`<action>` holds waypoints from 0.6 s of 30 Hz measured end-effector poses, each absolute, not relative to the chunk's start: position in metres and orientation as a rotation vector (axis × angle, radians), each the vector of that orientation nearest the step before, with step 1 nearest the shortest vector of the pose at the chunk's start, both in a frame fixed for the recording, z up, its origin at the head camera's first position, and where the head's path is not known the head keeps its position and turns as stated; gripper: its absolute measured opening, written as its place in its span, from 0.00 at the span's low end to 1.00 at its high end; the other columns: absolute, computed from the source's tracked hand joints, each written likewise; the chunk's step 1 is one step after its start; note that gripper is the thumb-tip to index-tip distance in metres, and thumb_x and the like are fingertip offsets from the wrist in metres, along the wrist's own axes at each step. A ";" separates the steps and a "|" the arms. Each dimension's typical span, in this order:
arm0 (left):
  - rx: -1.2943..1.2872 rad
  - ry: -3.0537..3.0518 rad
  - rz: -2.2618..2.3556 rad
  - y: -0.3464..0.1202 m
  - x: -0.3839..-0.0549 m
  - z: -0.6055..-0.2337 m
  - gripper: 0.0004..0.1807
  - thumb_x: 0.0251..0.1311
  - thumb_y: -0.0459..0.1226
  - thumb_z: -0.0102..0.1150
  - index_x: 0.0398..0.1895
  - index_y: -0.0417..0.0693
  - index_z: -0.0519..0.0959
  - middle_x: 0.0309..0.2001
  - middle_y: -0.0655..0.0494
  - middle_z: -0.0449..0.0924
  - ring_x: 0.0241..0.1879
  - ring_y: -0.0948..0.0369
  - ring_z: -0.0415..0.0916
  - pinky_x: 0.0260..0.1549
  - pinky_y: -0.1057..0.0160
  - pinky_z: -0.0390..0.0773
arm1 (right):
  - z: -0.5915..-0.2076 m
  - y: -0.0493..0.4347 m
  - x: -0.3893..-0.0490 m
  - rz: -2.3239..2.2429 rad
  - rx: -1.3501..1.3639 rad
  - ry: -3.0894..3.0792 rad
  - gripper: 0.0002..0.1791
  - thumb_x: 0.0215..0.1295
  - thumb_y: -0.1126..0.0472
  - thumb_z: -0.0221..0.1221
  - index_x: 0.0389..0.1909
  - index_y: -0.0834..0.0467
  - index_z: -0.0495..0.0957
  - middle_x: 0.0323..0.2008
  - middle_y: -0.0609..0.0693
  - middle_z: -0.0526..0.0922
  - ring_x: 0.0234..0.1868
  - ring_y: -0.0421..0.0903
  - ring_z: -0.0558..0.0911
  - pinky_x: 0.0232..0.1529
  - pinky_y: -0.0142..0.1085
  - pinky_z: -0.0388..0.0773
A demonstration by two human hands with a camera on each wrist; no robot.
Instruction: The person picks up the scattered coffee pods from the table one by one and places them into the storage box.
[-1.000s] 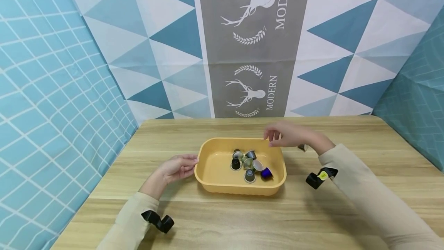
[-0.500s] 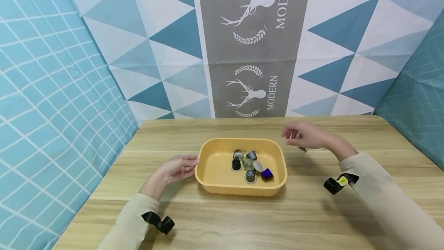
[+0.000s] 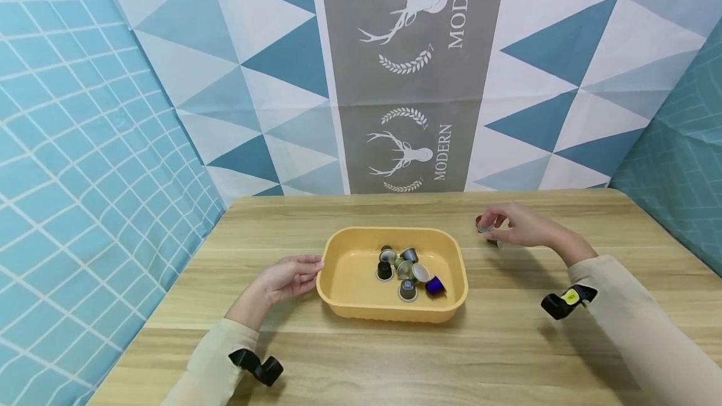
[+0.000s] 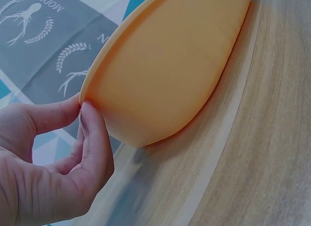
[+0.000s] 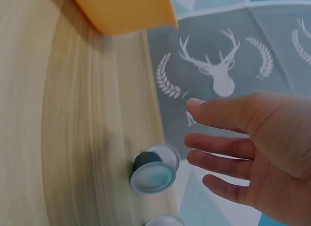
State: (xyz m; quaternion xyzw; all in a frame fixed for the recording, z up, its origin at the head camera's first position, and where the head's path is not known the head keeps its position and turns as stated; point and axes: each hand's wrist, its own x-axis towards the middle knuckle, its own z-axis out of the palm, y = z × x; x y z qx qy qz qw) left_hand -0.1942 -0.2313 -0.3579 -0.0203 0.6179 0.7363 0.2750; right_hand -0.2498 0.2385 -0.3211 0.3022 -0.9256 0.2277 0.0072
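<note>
In the head view a yellow plastic bin point(image 3: 361, 312) sits on the table. My left hand point(image 3: 290, 277) pinches its left rim; in the left wrist view the thumb and a finger grip the bin wall point(image 4: 160, 75) at the edge. Inside lie several coffee capsules, among them a black one point(image 3: 385, 270), a grey one point(image 3: 407, 290) and a blue one point(image 3: 435, 286). Right of the bin, my right hand point(image 3: 519, 225) hovers with relaxed, parted fingers and nothing in them. Beside it on the table are loose capsules, a dark one with a silvery lid point(image 5: 152, 177) and another silvery one point(image 5: 168, 155).
The bin stands near the middle of a wooden table point(image 3: 372, 362). Patterned cloth point(image 3: 400, 80) with stag heads rises behind the table, and a blue checked sheet point(image 3: 84, 174) hangs at the left. Another capsule lid point(image 5: 165, 221) shows at the bottom of the right wrist view.
My right hand has moved right, from over the bin's right rim to the loose capsules on the table. My left hand keeps its grip on the bin.
</note>
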 end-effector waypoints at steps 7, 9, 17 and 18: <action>-0.049 1.670 1.967 -0.232 -0.194 -0.355 0.10 0.68 0.29 0.49 0.50 0.38 0.70 0.34 0.62 0.83 0.34 0.71 0.81 0.37 0.75 0.82 | -0.334 0.251 -0.259 0.726 0.964 -2.855 0.11 0.56 0.68 0.65 0.41 0.61 0.79 0.38 0.56 0.84 0.42 0.57 0.81 0.38 0.51 0.79; -0.042 1.668 1.966 -0.231 -0.194 -0.357 0.11 0.67 0.29 0.49 0.51 0.37 0.70 0.34 0.62 0.83 0.35 0.71 0.81 0.38 0.75 0.82 | -0.338 0.253 -0.261 0.732 0.970 -2.857 0.11 0.55 0.68 0.66 0.41 0.61 0.79 0.38 0.55 0.84 0.42 0.57 0.81 0.38 0.50 0.78; -0.040 1.687 1.962 -0.232 -0.197 -0.357 0.08 0.69 0.29 0.47 0.47 0.41 0.73 0.33 0.63 0.84 0.33 0.71 0.81 0.37 0.75 0.82 | -0.347 0.259 -0.270 0.727 0.963 -2.898 0.15 0.52 0.67 0.68 0.41 0.62 0.79 0.39 0.53 0.84 0.42 0.54 0.82 0.38 0.47 0.78; -0.042 1.685 1.965 -0.232 -0.197 -0.357 0.07 0.69 0.29 0.47 0.46 0.42 0.74 0.33 0.62 0.84 0.33 0.71 0.81 0.37 0.75 0.82 | -0.348 0.259 -0.271 0.728 0.963 -2.898 0.15 0.51 0.67 0.68 0.41 0.62 0.79 0.38 0.53 0.84 0.41 0.54 0.83 0.38 0.47 0.78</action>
